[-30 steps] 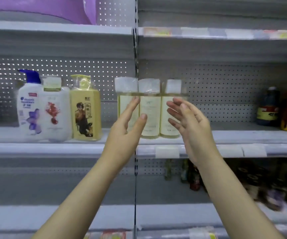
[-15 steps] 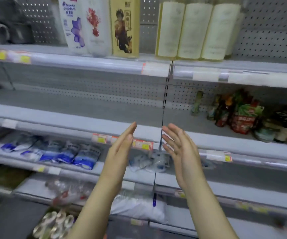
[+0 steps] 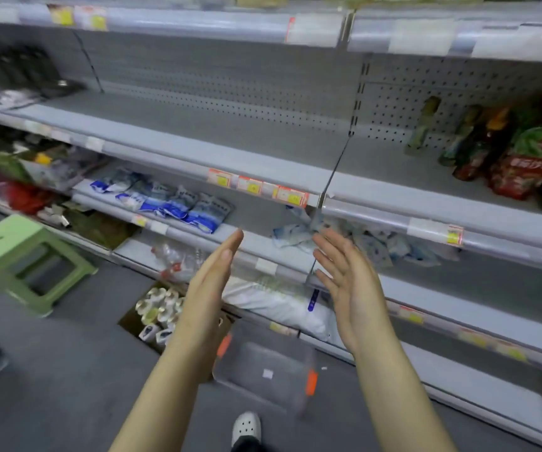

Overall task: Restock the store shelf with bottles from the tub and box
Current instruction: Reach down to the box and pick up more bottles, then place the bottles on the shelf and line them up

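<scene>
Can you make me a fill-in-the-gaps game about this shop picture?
1. The left hand and right hand are both holding ____.
2. The stool is coloured ____.
3. The clips on the tub are coloured ____.
4. The box of bottles sits on the tub's ____ side.

Missing words: nothing; green; orange; left.

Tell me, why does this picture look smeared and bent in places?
Head view: motion blur smears the green stool and clear tub; the left hand and right hand look fairly sharp; the wide lens bows the shelf rails.
</scene>
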